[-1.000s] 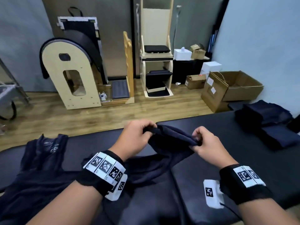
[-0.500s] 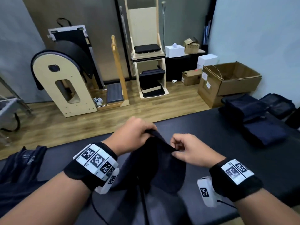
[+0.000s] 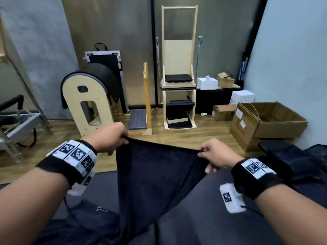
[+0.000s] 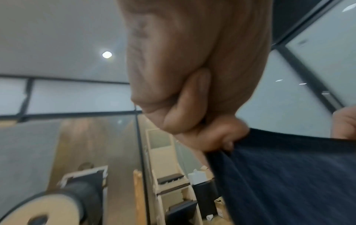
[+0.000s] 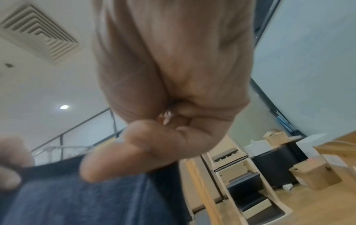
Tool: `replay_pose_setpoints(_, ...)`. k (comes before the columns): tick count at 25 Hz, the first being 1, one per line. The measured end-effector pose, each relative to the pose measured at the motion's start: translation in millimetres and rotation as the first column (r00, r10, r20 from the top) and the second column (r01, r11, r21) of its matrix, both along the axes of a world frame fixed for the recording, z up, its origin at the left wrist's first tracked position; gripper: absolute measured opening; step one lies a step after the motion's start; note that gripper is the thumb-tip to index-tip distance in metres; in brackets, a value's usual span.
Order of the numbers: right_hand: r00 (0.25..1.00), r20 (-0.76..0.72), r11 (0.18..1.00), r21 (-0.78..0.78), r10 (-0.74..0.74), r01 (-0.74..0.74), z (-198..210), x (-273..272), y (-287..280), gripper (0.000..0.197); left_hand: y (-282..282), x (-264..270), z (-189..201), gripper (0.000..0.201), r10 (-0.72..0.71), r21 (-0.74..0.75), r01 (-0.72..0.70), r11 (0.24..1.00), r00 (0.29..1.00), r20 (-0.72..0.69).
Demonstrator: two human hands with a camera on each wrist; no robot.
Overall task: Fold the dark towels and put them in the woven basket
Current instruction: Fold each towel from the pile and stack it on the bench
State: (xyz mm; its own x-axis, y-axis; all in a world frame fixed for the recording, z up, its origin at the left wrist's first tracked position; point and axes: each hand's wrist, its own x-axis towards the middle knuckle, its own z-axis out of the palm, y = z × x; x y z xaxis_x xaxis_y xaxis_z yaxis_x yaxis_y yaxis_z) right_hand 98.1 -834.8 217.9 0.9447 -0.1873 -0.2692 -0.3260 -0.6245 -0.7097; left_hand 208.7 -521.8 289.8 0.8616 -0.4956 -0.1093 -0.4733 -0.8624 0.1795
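Note:
A dark navy towel [image 3: 152, 177] hangs stretched between my two hands above the black padded table [image 3: 203, 218]. My left hand [image 3: 113, 138] pinches its upper left corner, and the left wrist view shows curled fingers [image 4: 221, 137] clamped on the cloth [image 4: 289, 175]. At the upper right corner my right hand [image 3: 210, 152] pinches the edge; the thumb [image 5: 134, 155] lies over the fabric [image 5: 77, 197]. Folded dark towels [image 3: 290, 161] are stacked at the table's right end. No woven basket is in view.
More loose dark cloth [image 3: 85, 221] lies on the table at the lower left. An open cardboard box [image 3: 269, 124] stands on the wooden floor beyond the table's right end. Wooden exercise equipment [image 3: 178, 82] and an arched barrel [image 3: 90, 101] line the back wall.
Both hands have risen and moved apart, lifting the bunched towel off the table and spreading its top edge taut. The head view has tilted up.

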Motion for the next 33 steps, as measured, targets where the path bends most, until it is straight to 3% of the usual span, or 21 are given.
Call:
replay_pose_setpoints(1, 0.989, 0.088, 0.989, 0.094, -0.12, 0.112, 16.4, 27.8, 4.7, 0.017, -1.1, 20.1, 8.5, 0.015, 0.106, -0.177, -0.112, 0.978, 0.993, -0.043)
replay_pose_setpoints(2, 0.949, 0.206, 0.967, 0.143, -0.239, 0.212, 33.2, 55.6, 10.2, 0.021, -3.6, 36.1, 22.9, 0.017, 0.2, -0.373, -0.21, 0.904, 0.978, -0.067)
replay_pose_setpoints(3, 0.886, 0.336, 0.947, 0.134, -0.321, 0.292, 54.8, 79.2, 13.4, 0.024, -8.4, 50.7, 40.2, 0.02, 0.273, -0.548, -0.244, 0.8, 0.962, -0.029)
replay_pose_setpoints(4, 0.8, 0.486, 0.933, 0.116, -0.351, 0.339, 79.1, 99.2, 13.6, 0.027, -12.3, 62.3, 62.3, 0.021, 0.333, -0.649, -0.192, 0.736, 0.938, 0.1)
replay_pose_setpoints(5, 0.733, 0.596, 0.926, 0.047, -0.327, 0.374, 104.7, 107.4, 14.5, 0.03, -15.6, 68.7, 85.4, 0.022, 0.365, -0.699, -0.102, 0.708, 0.9, 0.238)
replay_pose_setpoints(7, 0.61, 0.751, 0.906, -0.038, -0.253, 0.422, 146.9, 104.9, 10.8, 0.028, -20.2, 61.5, 125.4, 0.026, 0.349, -0.648, 0.057, 0.76, 0.805, 0.479)
replay_pose_setpoints(9, 0.504, 0.833, 0.903, -0.012, -0.228, 0.429, 166.3, 86.6, -0.5, 0.025, -22.3, 47.5, 143.0, 0.029, 0.311, -0.648, 0.178, 0.74, 0.764, 0.565)
replay_pose_setpoints(11, 0.465, 0.868, 0.909, -0.041, -0.173, 0.415, 162.7, 59.8, -19.4, 0.023, -29.5, 27.6, 138.1, 0.032, 0.302, -0.647, 0.235, 0.725, 0.736, 0.606)
replay_pose_setpoints(16, 0.55, 0.835, 0.864, -0.262, -0.02, 0.429, 106.2, -51.0, -92.6, 0.024, -82.0, -55.4, 59.0, 0.03, 0.17, -0.576, 0.281, 0.768, 0.777, 0.606)
replay_pose_setpoints(20, 0.738, 0.674, 0.842, -0.42, 0.04, 0.338, 11.2, -158.1, -156.6, 0.024, -135.2, -146.0, -49.7, 0.023, 0.023, -0.515, 0.29, 0.807, 0.855, 0.517)
replay_pose_setpoints(23, 0.891, 0.443, 0.847, -0.506, 0.094, 0.162, -70.7, -226.8, -194.6, 0.025, -157.9, -215.9, -139.2, 0.011, 0.021, -0.444, 0.129, 0.887, 0.948, 0.318)
replay_pose_setpoints(26, 0.977, 0.137, 0.828, -0.557, 0.163, -0.06, -135.7, -279.1, -212.6, 0.022, -164.1, -277.2, -205.0, 0.017, 0.076, -0.281, -0.057, 0.958, 0.996, 0.056)
replay_pose_setpoints(30, 0.979, -0.105, 0.857, -0.474, 0.174, -0.203, -171.9, -318.6, -218.6, 0.013, -173.0, -319.8, -228.3, 0.02, 0.092, -0.144, -0.101, 0.984, 0.993, -0.069)
replay_pose_setpoints(33, 0.955, -0.218, 0.862, -0.425, 0.199, -0.277, -167.4, -327.3, -223.0, 0.024, -178.7, -327.8, -219.5, 0.021, 0.1, -0.033, -0.106, 0.994, 0.983, -0.155)
